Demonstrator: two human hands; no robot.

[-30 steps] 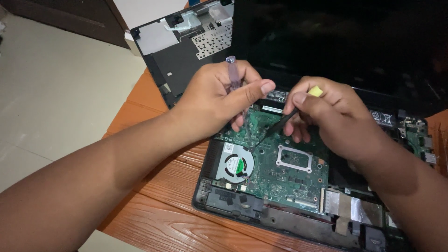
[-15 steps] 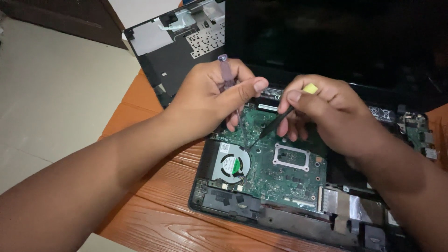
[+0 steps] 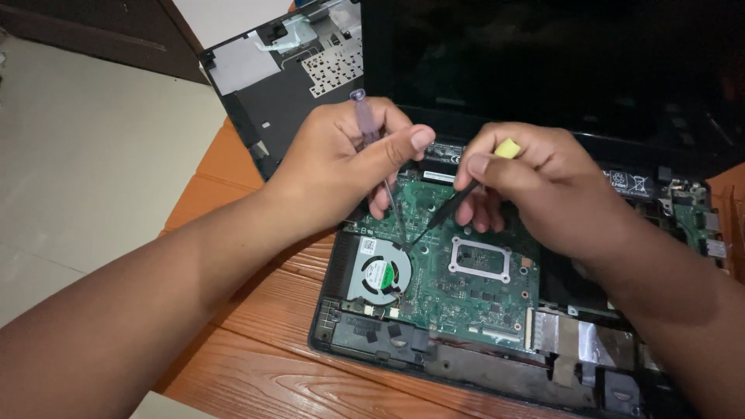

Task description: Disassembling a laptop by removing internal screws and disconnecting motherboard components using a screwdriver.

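Your fingers [image 3: 411,140] on the left hand [image 3: 341,167] are curled tight around a small screwdriver [image 3: 371,143] with a clear purple handle, thumb pressed against its side, holding it nearly upright with the thin shaft running down to the green circuit board [image 3: 458,287]. Your right hand [image 3: 535,182] has its fingers closed in a pinch on a dark slim tool [image 3: 438,216] with a yellow end showing above the knuckles; that tool slants down to the left. Both tips meet at almost the same spot on the board, just above the round cooling fan [image 3: 378,273] and to the left of the empty square chip socket [image 3: 481,258]. The board sits inside the opened laptop base [image 3: 403,349], which rests on the orange wooden desk [image 3: 256,326]. The dark laptop screen [image 3: 543,62] stands up behind your hands, and a removed keyboard panel [image 3: 287,85] lies face down at the far left of the desk.
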